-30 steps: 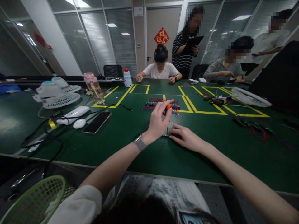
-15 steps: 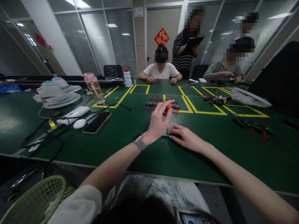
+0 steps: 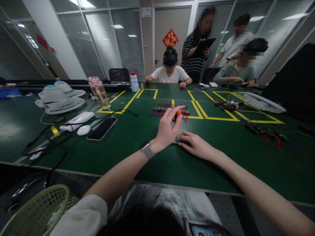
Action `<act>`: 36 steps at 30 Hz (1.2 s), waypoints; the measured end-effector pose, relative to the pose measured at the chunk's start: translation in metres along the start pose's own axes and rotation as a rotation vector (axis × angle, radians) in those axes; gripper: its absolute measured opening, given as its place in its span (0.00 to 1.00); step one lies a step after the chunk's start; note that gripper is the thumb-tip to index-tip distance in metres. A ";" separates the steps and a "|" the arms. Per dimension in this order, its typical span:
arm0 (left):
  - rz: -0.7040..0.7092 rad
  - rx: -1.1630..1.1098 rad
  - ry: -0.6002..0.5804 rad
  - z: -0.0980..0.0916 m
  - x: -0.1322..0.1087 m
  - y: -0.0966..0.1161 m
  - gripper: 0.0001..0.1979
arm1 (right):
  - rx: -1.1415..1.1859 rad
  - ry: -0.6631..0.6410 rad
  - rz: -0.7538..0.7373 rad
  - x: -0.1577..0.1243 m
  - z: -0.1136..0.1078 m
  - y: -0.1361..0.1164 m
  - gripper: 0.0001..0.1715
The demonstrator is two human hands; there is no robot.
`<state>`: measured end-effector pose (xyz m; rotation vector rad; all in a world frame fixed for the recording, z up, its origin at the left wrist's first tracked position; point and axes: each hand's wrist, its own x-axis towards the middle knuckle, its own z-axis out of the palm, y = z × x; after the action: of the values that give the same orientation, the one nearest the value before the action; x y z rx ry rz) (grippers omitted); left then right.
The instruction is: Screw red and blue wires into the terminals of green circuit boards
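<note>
My left hand (image 3: 166, 128), with a watch on the wrist, is closed around an upright screwdriver (image 3: 179, 112) with an orange top. The tool's thin dark shaft points down at a small green circuit board (image 3: 175, 142) on the table. Low beside it, my right hand (image 3: 197, 146) pinches the board's right side, and its fingers cover most of it. Whether the screwdriver's tip touches the board is hard to make out. Just beyond my hands lies a row of green boards with red and blue wires (image 3: 159, 108).
On the left are a phone (image 3: 102, 128), a white mouse-shaped case (image 3: 84, 130), cables, a pink-lidded bottle (image 3: 99, 93) and white fans (image 3: 61, 104). More wired boards (image 3: 268, 132) and another fan (image 3: 264, 102) lie right. Several people are across the green table (image 3: 137, 157).
My hands stay almost in place, the screwdriver still upright over the board. Across the table, the seated person's arm has moved outward, and a standing person at the back right has shifted left.
</note>
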<state>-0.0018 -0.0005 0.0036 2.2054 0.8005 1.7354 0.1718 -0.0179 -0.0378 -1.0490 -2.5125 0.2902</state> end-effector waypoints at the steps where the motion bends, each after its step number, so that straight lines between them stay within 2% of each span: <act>1: 0.005 0.007 -0.001 0.000 0.000 0.000 0.14 | -0.001 0.000 -0.001 0.000 0.000 0.000 0.10; 36: 0.010 0.000 -0.011 0.001 -0.001 0.001 0.14 | -0.009 -0.007 0.011 -0.001 0.000 0.000 0.11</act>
<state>-0.0013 -0.0016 0.0027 2.2208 0.7888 1.7264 0.1720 -0.0185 -0.0376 -1.0679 -2.5176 0.2862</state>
